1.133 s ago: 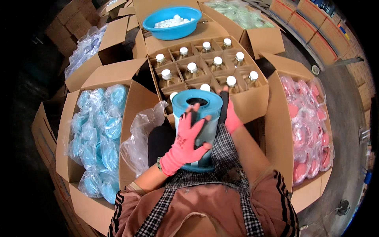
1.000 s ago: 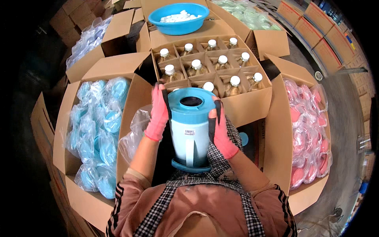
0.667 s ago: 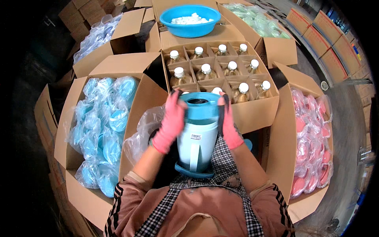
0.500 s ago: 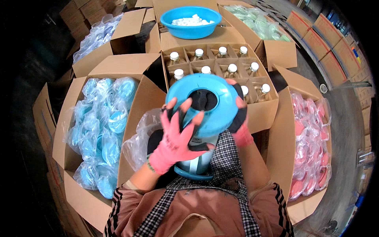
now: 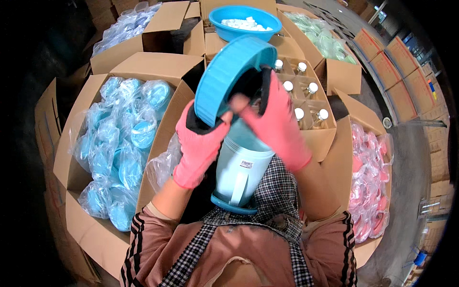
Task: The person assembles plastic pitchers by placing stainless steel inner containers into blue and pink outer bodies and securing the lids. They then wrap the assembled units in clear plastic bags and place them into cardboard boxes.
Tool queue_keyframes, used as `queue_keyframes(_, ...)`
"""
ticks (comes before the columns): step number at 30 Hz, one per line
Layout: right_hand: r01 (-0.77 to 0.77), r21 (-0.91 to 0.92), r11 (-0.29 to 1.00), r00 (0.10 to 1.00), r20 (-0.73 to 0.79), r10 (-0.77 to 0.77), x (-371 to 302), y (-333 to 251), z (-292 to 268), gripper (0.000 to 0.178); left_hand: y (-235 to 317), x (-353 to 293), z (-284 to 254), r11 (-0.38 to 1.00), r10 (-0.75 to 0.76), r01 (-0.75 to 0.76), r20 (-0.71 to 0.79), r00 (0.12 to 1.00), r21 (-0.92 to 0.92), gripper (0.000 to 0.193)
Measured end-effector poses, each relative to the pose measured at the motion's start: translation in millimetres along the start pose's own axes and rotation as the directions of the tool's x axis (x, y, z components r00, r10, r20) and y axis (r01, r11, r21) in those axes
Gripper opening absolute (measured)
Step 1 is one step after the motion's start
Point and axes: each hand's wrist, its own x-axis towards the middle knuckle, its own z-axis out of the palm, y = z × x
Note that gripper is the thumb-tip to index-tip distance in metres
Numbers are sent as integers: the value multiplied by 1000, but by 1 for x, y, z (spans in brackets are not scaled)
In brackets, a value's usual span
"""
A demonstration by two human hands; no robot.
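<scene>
A wide round blue lid (image 5: 215, 81) is tipped on its edge in front of my chest, its dark hollow side toward my right hand. My left hand (image 5: 198, 148), in a pink glove with black fingers, grips its lower left rim. My right hand (image 5: 279, 126), gloved alike, is closed at its right edge; motion blurs it and its fingers partly hide the hollow. Below both hands a pale blue jug (image 5: 229, 165) with a handle and a small label stands open-topped, slightly tilted, against my checked apron. A darker blue base (image 5: 227, 204) lies under the jug.
Cartons surround me: blue bagged items (image 5: 126, 143) at left, pink bagged items (image 5: 368, 182) at right, purple (image 5: 126, 28) and green (image 5: 315, 36) ones farther off. Ahead, a divided carton (image 5: 320, 138) holds white-capped bottles. Behind it sits a blue basin (image 5: 229, 31) of white caps.
The lid has swung from lying face-up over the jug to standing tilted, higher and farther left. My left hand has moved from its face to its rim. More of the jug shows.
</scene>
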Motion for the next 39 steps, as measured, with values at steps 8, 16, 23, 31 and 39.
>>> queue_keyframes(8,-616,517,595,736,647,200,39,33,14,74,-53,10,1,996,-24,6,-199,980,-88,41)
queue_keyframes(16,-347,-119,930,933,61,356,44,193,0,61,-169,12,-34,987,-136,116,-182,974,-114,32)
queue_keyframes(23,102,-750,654,656,545,523,16,256,51,69,-196,21,-45,800,-361,308,-4,932,-515,38)
queue_keyframes(31,79,-742,666,681,528,507,14,269,55,66,-178,29,-38,446,-588,373,48,807,-814,38)
queue_keyframes(39,-36,-715,698,818,381,432,49,198,-2,54,-202,22,-43,355,-650,340,32,760,-871,23)
